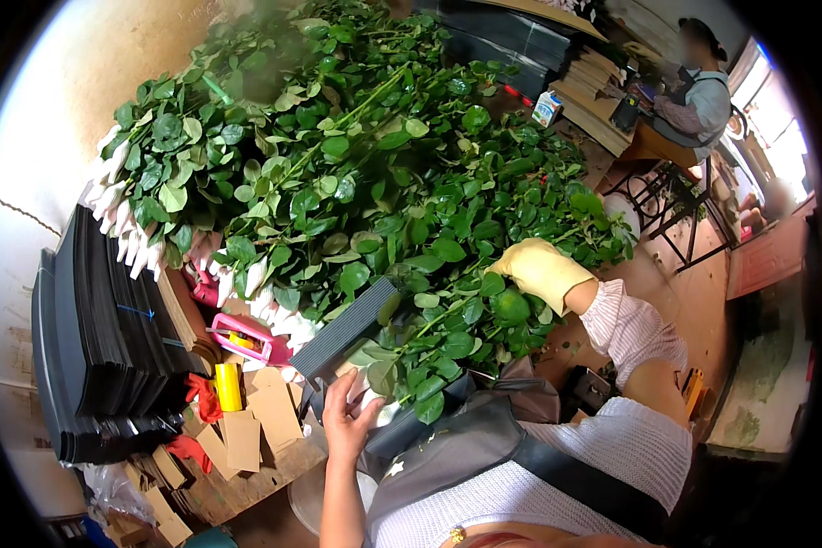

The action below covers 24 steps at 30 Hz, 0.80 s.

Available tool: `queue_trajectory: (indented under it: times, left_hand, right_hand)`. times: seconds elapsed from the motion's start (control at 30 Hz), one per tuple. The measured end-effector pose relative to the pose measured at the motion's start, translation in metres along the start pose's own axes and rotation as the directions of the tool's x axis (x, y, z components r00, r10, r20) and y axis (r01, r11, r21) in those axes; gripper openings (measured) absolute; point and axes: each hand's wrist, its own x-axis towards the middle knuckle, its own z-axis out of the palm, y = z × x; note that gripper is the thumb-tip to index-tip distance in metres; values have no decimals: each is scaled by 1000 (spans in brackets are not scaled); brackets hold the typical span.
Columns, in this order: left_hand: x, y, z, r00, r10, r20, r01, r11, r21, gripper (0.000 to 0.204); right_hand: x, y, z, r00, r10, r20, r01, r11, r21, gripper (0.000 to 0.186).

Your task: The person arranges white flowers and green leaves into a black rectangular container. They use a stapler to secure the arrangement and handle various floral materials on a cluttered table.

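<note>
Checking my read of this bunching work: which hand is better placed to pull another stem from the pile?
Probably the right hand: its yellow glove already rests among the leafy green rose stems.

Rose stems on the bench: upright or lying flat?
Lying flat. The rose stems are heaped sideways, white buds pointing left, under the gloved right hand.

Stem pile [365, 155] fills bench centre, heads at 9 o'clock end, stems running toward 3.
Sheet stack [91, 347] at 8 o'clock, left of pile.
Tape gun [247, 336] between stack and pile, roll [228, 385] just below it.
Card pieces [256, 416] at 7 o'clock on bench [237, 489].
Corrugated sleeve [342, 331] at 6 o'clock, on pile's near edge.
Left hand [347, 411] below sleeve, touching bunch [411, 365].
Right hand [541, 270] at 3 o'clock, on stems.
Second person [699, 96] at 2 o'clock, behind table [612, 119] bearing carton [546, 108].
</note>
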Motion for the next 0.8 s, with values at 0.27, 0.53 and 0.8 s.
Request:
queue_trajectory:
  times: [0.27,0.53,0.8]
  left_hand:
    - [-1,5,-7,997,52,53,-59,989,137,59]
    - [7,5,0,992,114,61,-123,978,167,57]
    - [3,4,-1,997,75,30,-78,987,138,57]
  right_hand:
    - [21,-34,-104,992,-61,112,61,998,9,30]
    - [184,-60,-2,1000,18,4,-16,954,-298,41]
    - [187,-54,-37,978,-116,-175,94,987,-130,30]
